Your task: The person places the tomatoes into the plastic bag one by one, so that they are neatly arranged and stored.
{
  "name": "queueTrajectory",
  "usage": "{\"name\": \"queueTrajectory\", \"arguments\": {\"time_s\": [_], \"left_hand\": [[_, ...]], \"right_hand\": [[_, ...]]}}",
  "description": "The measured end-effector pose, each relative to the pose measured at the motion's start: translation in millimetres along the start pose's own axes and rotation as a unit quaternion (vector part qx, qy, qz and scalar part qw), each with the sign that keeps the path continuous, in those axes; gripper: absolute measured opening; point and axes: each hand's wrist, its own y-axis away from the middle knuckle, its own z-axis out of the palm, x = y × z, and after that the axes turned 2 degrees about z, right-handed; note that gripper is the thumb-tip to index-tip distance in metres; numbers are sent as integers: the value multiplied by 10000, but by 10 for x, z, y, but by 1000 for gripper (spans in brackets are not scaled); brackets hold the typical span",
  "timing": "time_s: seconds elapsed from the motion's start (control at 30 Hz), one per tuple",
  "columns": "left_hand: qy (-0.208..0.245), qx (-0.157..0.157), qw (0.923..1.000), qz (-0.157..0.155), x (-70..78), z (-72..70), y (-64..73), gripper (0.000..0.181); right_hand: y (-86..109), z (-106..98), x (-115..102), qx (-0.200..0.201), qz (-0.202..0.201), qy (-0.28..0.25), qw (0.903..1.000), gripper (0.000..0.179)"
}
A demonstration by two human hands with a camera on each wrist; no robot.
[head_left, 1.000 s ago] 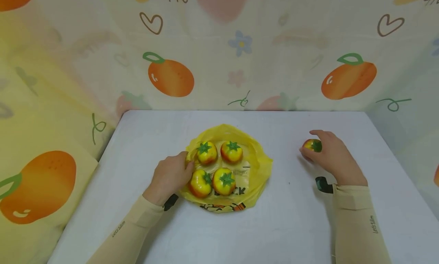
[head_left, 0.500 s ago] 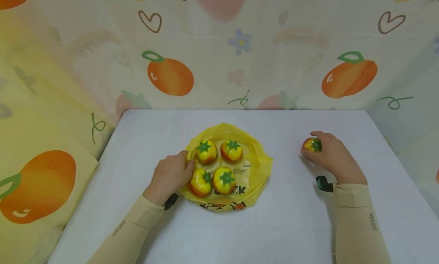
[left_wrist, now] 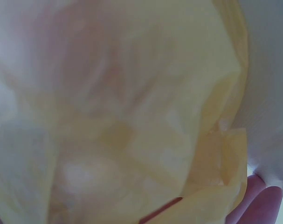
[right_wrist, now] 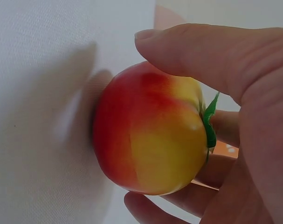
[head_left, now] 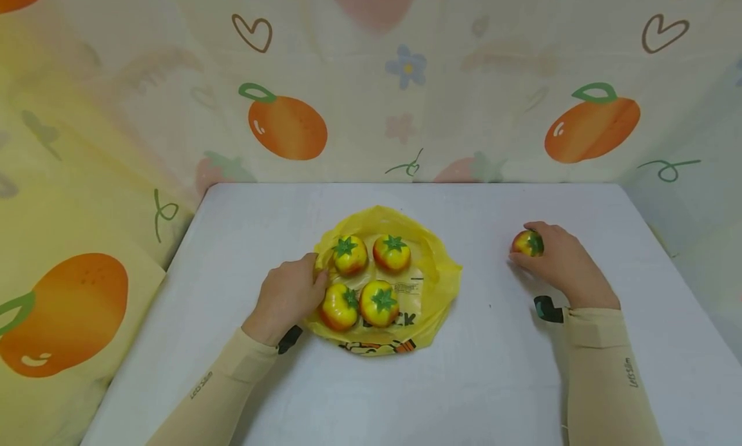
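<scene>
My left hand (head_left: 290,298) pinches the left rim of an opened yellow plastic bag (head_left: 440,278) lying on the table. Inside the bag sit several shiny yellow-red tomatoes with green star-shaped tops, among them a front one (head_left: 379,307) and a back one (head_left: 391,258). The bag fills most of the left wrist view, with fingertips (left_wrist: 265,205) at its lower right edge. Over at the right, my right hand (head_left: 562,262) grips a single tomato (right_wrist: 150,135), thumb on one side and fingers round the other. Its red underside is against or close over the white tabletop, its green top toward the palm.
The white-covered table (head_left: 452,394) ends at a fruit-printed cloth backdrop (head_left: 464,124). Another printed cloth (head_left: 87,214) hangs along the left side. White tabletop lies between the bag and the right hand.
The right thumb and fingers have drawn slightly closer round the single tomato. The head view has tilted a little. The left hand and the bag stay in place.
</scene>
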Motion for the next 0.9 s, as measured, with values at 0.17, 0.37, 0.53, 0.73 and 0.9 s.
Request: {"name": "queueTrajectory", "arguments": {"time_s": [0.17, 0.37, 0.53, 0.73, 0.9], "left_hand": [[-41, 53, 10000, 25, -3, 4, -2, 25], [-47, 74, 10000, 31, 2, 5, 3, 24], [-31, 19, 10000, -19, 7, 1, 11, 25], [-77, 8, 10000, -26, -4, 16, 0, 26], [-90, 57, 9999, 51, -14, 21, -5, 25]], "right_hand": [[-6, 10, -15, -34, 86, 16, 10000, 85], [-18, 24, -16, -56, 100, 9, 9999, 84], [-22, 30, -10, -50, 65, 8, 10000, 82], [-23, 34, -20, -48, 97, 10, 9999, 82], [-18, 32, -32, -75, 105, 5, 9999, 82]]}}
